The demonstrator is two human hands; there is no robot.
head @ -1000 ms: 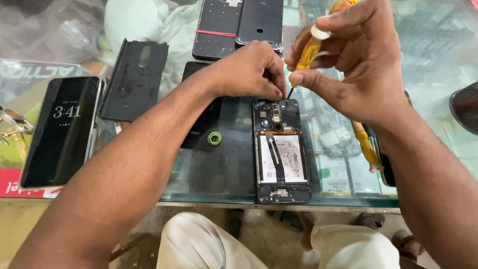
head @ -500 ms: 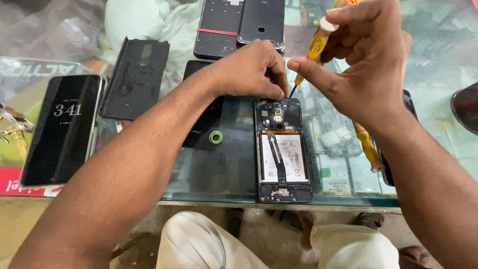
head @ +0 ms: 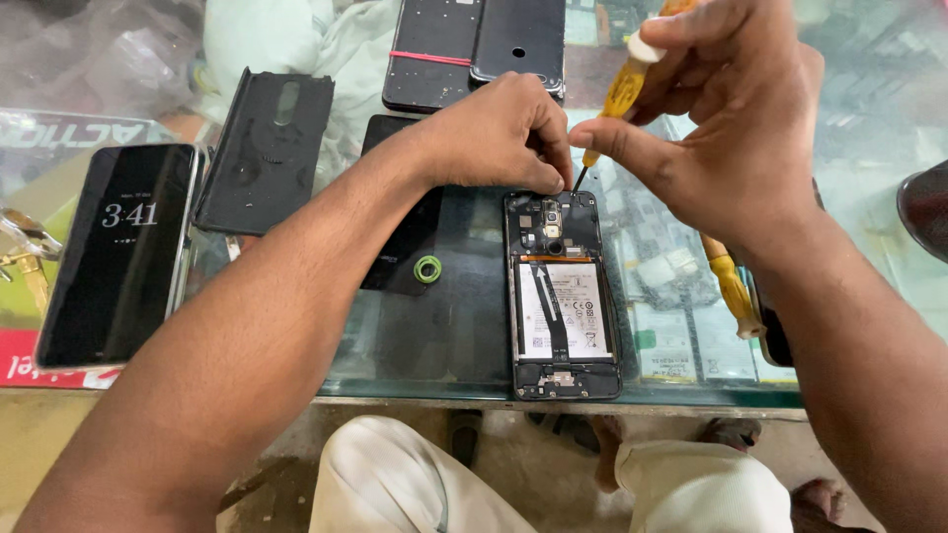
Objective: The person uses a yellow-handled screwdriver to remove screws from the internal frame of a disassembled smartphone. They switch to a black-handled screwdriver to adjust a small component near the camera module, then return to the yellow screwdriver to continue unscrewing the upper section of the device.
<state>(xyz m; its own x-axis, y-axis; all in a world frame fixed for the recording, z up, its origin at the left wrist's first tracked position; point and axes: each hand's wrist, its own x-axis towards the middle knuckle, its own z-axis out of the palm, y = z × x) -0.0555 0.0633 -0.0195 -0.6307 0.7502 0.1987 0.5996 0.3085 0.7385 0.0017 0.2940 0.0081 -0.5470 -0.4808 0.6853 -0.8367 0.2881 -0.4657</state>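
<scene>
An opened phone (head: 561, 296) lies back-up on a glass counter (head: 434, 336), its white battery and circuit board showing. My left hand (head: 499, 136) rests on the phone's top left corner, fingers curled and pressing down. My right hand (head: 721, 118) grips a yellow-handled screwdriver (head: 620, 91) between thumb and fingers. Its thin tip touches the phone's top edge right beside my left fingertips.
A lit phone (head: 123, 252) lies at the left, a black back cover (head: 265, 148) beyond it. Two more phones (head: 474, 44) sit at the far edge. A small green ring (head: 427, 268) lies left of the opened phone. A second yellow screwdriver (head: 733, 288) lies at the right.
My right hand and the screwdriver have shifted slightly up and right while the tip stays at the phone's top edge. My left hand has stayed in place.
</scene>
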